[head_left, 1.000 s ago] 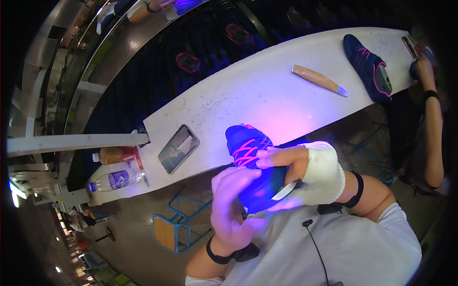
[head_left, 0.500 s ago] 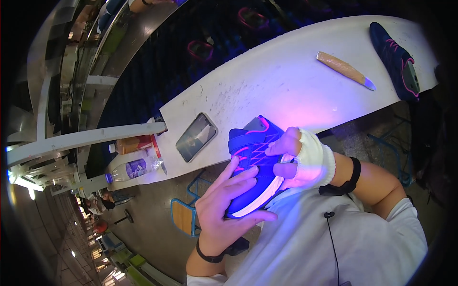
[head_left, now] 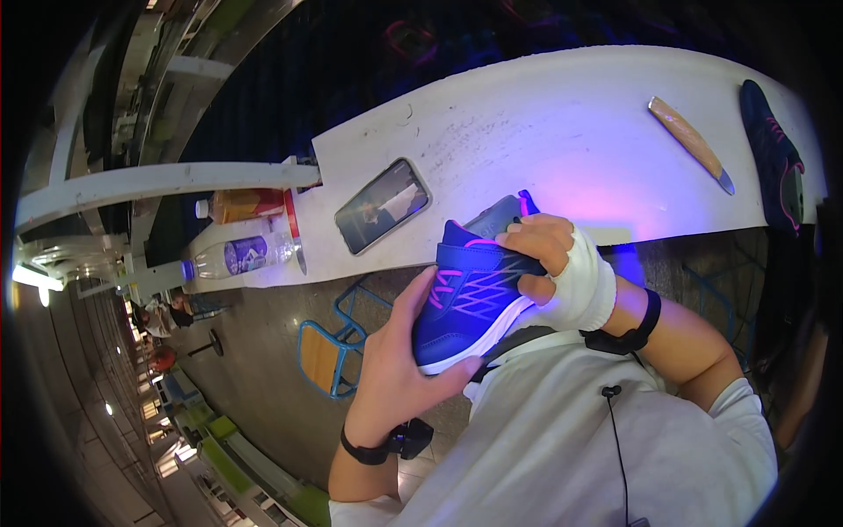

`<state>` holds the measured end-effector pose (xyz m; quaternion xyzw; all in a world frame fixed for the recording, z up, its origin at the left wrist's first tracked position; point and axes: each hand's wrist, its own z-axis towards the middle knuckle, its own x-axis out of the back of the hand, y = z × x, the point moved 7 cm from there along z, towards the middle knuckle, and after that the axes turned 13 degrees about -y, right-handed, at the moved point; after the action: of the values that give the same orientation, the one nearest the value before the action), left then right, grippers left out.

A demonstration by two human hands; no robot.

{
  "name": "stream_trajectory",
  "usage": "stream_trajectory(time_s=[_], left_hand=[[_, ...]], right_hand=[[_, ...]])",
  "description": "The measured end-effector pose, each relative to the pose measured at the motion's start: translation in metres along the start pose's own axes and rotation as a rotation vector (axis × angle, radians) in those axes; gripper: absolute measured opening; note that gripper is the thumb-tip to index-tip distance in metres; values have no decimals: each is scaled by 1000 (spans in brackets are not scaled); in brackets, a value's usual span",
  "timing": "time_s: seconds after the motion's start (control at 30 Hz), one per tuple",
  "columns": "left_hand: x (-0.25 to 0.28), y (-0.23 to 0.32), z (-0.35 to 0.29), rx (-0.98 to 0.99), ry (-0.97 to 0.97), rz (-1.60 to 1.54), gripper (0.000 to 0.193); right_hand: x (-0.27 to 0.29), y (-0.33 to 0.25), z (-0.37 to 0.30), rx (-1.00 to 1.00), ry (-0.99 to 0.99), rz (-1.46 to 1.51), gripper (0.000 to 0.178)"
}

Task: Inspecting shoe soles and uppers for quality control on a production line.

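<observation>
The left hand [head_left: 391, 369] holds the blue sneaker [head_left: 470, 303] by its toe; the right hand [head_left: 558, 272] seems to grip the heel end, though part is hidden. It's by the near edge of the desk [head_left: 518, 158], so a loose grip could drop it on the floor [head_left: 250, 386].

The white surface [head_left: 536, 132] carries dark scuffs and a violet glow. A phone [head_left: 384, 206] lies towards its left end, beside two bottles [head_left: 248, 255] at that end. Towards the right lies a tan-handled knife [head_left: 689, 142], blade towards the near edge; beyond it, a dark-blue shoe [head_left: 773, 158] with pink laces.
</observation>
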<state>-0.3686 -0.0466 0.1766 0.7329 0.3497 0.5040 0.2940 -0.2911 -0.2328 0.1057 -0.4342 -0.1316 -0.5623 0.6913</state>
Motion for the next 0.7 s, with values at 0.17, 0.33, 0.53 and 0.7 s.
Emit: stream_trajectory(time_s=[0.17,0.33,0.53,0.7], left_hand=[[-17,-10,11,270,-86,331,100],[-15,0,17,283,24,382,93],[6,38,9,4,-278,48,91],[-64,72,36,-555,125,143,68]], right_hand=[[-16,8,-7,-261,6,175,29],[-24,-3,-21,-32,48,-60,33],[28,13,-23,-362,142,436,38],[125,-12,-12,-340,187,381,83]])
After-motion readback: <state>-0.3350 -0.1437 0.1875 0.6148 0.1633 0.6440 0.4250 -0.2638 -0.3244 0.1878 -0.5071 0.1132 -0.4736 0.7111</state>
